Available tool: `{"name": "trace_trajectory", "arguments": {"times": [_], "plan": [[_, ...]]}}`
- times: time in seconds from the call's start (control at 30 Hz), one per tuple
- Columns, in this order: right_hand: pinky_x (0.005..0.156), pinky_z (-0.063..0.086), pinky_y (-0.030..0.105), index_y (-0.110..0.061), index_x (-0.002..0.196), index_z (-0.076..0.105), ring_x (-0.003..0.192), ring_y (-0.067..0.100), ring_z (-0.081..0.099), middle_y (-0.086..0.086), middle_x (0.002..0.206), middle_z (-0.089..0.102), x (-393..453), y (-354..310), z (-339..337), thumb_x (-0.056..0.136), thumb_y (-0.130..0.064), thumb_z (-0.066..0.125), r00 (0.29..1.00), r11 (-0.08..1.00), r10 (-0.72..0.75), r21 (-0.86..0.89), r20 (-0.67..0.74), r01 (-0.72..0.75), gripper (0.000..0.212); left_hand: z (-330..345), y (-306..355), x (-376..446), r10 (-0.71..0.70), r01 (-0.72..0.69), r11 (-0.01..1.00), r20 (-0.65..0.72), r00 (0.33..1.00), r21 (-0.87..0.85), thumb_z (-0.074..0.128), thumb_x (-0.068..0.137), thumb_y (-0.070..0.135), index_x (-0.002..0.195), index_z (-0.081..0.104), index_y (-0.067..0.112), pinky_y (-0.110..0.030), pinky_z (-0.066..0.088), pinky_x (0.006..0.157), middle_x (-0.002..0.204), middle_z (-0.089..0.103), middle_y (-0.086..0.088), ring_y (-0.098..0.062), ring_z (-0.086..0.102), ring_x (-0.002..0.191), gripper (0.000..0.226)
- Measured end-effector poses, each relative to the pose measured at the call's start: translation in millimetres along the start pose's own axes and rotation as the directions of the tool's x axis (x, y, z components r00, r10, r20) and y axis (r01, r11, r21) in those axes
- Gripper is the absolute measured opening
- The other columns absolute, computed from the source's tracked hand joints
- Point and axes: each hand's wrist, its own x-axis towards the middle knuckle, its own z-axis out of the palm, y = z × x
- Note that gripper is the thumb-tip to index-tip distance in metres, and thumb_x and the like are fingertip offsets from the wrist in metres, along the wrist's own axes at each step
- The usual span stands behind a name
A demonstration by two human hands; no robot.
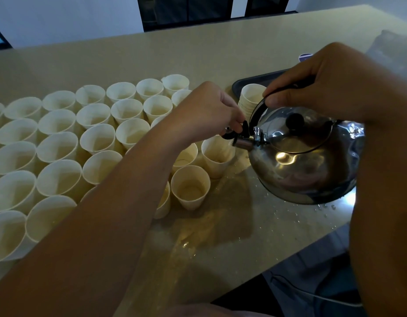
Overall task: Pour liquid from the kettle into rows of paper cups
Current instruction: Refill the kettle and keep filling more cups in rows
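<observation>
A shiny steel kettle [305, 161] with a black lid knob hangs above the beige counter [220, 49], tilted left. My right hand [323, 85] grips its black handle from above. My left hand [211, 110] pinches the black spout cap [234, 132] at the spout's tip. The spout sits over the rim of a paper cup [215, 161] at the right end of the rows. Several rows of white paper cups [60, 145] cover the counter's left half; my left forearm hides some. One cup [190, 187] near the front holds a little liquid.
A dark tray [257, 80] behind the kettle carries a stack of paper cups [250, 97]. Water drops and a wet patch [191, 245] lie on the counter near its front edge. A crumpled clear bag [390, 49] sits at the far right.
</observation>
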Motion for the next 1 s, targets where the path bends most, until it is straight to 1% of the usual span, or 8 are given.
{"name": "trace_trajectory", "arguments": {"times": [0.37,0.5,0.6,0.7,0.77,0.87,0.93,1.0], "plan": [[0.068,0.038,0.015,-0.043,0.097,0.077,0.074,-0.019,0.059,-0.045,0.068,0.059,2.1,-1.4,-0.9,0.081,-0.043,0.077,1.000,1.000,-0.025,-0.018,0.013,0.025,0.016,1.0,-4.1,2.6,0.005,-0.005,1.000,-0.011,1.000,-0.002,0.063,0.095,0.017,0.088,0.080,0.019,-0.005,0.040,0.048,0.061,0.071,0.014,0.008,0.060,0.053,0.018],[0.069,0.041,0.018,-0.048,0.094,0.076,0.075,-0.019,0.059,-0.044,0.069,0.060,1.3,0.3,1.8,0.079,-0.046,0.077,1.000,1.000,-0.014,-0.010,0.008,0.014,0.015,1.1,-6.1,3.1,0.013,-0.012,1.000,-0.008,1.000,0.013,0.062,0.096,0.017,0.086,0.079,0.022,-0.005,0.041,0.049,0.065,0.072,0.014,0.007,0.061,0.054,0.020],[0.072,0.040,0.009,-0.047,0.094,0.076,0.080,-0.022,0.058,-0.038,0.079,0.066,-0.8,3.9,4.0,0.080,-0.044,0.077,1.000,0.999,-0.006,0.033,-0.012,0.006,0.015,0.8,-5.8,3.3,0.015,-0.015,1.000,-0.014,1.000,0.021,0.060,0.096,0.015,0.087,0.080,0.021,-0.005,0.041,0.048,0.064,0.072,0.013,0.008,0.061,0.053,0.022],[0.071,0.041,0.011,-0.048,0.091,0.074,0.077,-0.020,0.060,-0.039,0.075,0.066,-6.4,10.2,7.7,0.081,-0.042,0.077,0.999,0.995,0.028,0.094,-0.045,-0.024,0.012,0.5,-1.4,4.3,0.027,-0.025,0.998,-0.032,0.999,0.055,0.059,0.095,0.015,0.088,0.080,0.020,-0.008,0.045,0.048,0.067,0.073,0.010,0.005,0.061,0.056,0.023],[0.067,0.045,0.012,-0.046,0.094,0.074,0.073,-0.014,0.064,-0.038,0.073,0.066,-12.3,14.7,9.9,0.083,-0.039,0.076,0.995,0.990,0.045,0.138,-0.089,-0.032,0.012,1.1,5.0,7.5,0.053,-0.048,0.992,-0.036,0.998,0.115,0.061,0.093,0.019,0.086,0.081,0.021,-0.013,0.050,0.055,0.071,0.074,0.009,-0.001,0.064,0.061,0.022],[0.054,0.042,0.003,-0.032,0.100,0.075,0.057,-0.014,0.060,-0.035,0.060,0.063,-24.3,23.5,9.1,0.088,-0.028,0.075,0.981,0.979,0.066,0.203,-0.183,-0.028,0.013,7.2,18.4,16.9,0.103,-0.090,0.976,-0.052,0.993,0.200,0.061,0.091,0.019,0.087,0.081,0.016,-0.024,0.055,0.062,0.075,0.075,0.003,-0.011,0.066,0.065,0.021],[0.054,0.040,0.002,-0.026,0.105,0.074,0.053,-0.013,0.057,-0.034,0.058,0.062,-33.7,30.3,5.5,0.089,-0.026,0.074,0.966,0.974,0.089,0.225,-0.244,-0.033,0.016,16.2,29.7,24.1,0.142,-0.126,0.964,-0.050,0.989,0.235,0.059,0.092,0.017,0.092,0.079,0.007,-0.031,0.054,0.062,0.078,0.072,-0.008,-0.015,0.062,0.066,0.023],[0.056,0.042,0.005,-0.029,0.104,0.076,0.054,-0.006,0.058,-0.023,0.063,0.068,-41.9,38.9,1.3,0.088,-0.032,0.075,0.946,0.968,0.116,0.248,-0.304,-0.039,0.017,26.5,40.2,30.1,0.180,-0.164,0.952,-0.037,0.983,0.260,0.058,0.092,0.018,0.093,0.079,0.006,-0.031,0.054,0.066,0.091,0.074,-0.012,-0.018,0.067,0.075,0.024]]}}
